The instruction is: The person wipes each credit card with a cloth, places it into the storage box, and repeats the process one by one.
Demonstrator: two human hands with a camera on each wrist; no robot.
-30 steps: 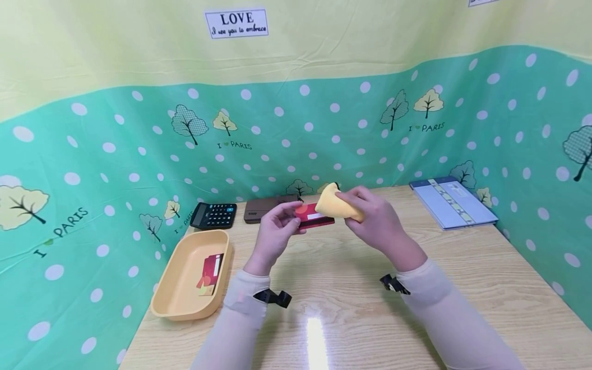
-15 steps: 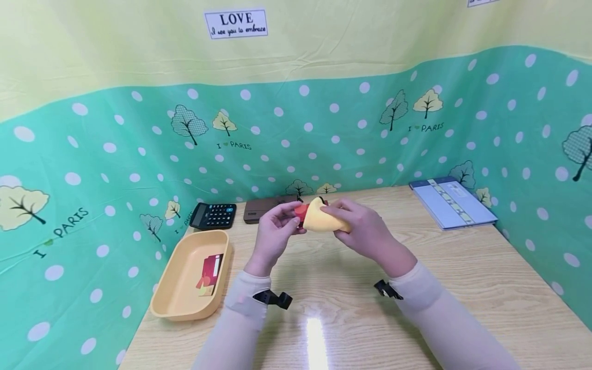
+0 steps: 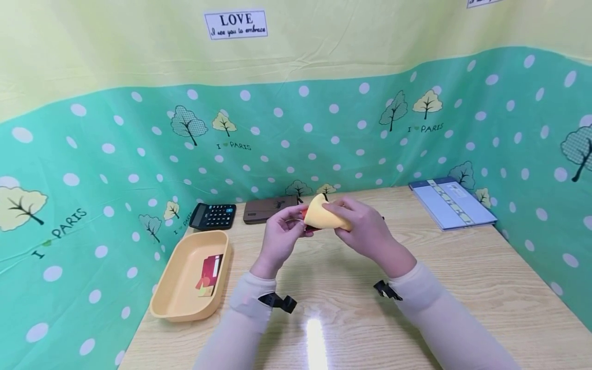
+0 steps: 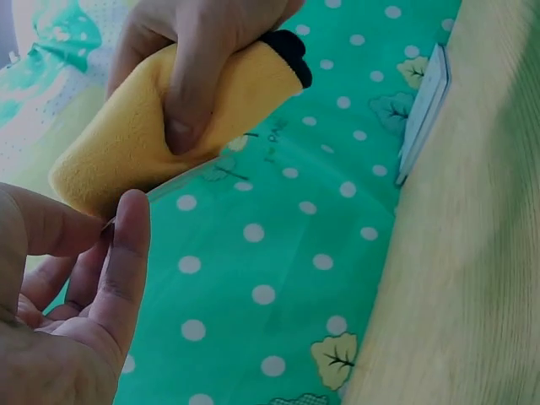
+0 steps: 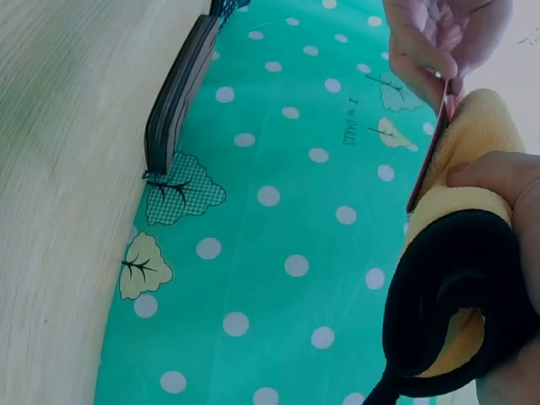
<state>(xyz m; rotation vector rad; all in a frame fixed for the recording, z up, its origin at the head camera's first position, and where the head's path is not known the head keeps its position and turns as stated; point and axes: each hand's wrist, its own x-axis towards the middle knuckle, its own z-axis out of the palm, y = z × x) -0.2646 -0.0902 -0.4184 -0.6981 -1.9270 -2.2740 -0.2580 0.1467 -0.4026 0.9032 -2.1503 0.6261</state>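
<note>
A red card (image 5: 429,164) is pinched at its edge between the thumb and fingers of my left hand (image 3: 277,239). My right hand (image 3: 367,226) grips a folded yellow cloth (image 3: 326,215) with a black border, thumb pressed into the folds. In the head view the cloth covers most of the card. The left wrist view shows the cloth (image 4: 118,152) against the card, close to my left fingertips. Both hands are raised above the wooden table (image 3: 351,308). Looped black trim (image 5: 439,295) of the cloth shows in the right wrist view.
On the left stands a peach tray (image 3: 180,280) with red-and-tan card-like pieces (image 3: 211,270) inside. Behind it lies a black calculator (image 3: 214,217), beside a brown zipped wallet (image 3: 261,210). A blue-grey folder (image 3: 455,203) lies at the back right. A polka-dot curtain (image 3: 319,154) borders the table.
My right hand has moved the yellow cloth left over the red card, which showed more a second ago. In the last half second my left hand has shifted slightly right.
</note>
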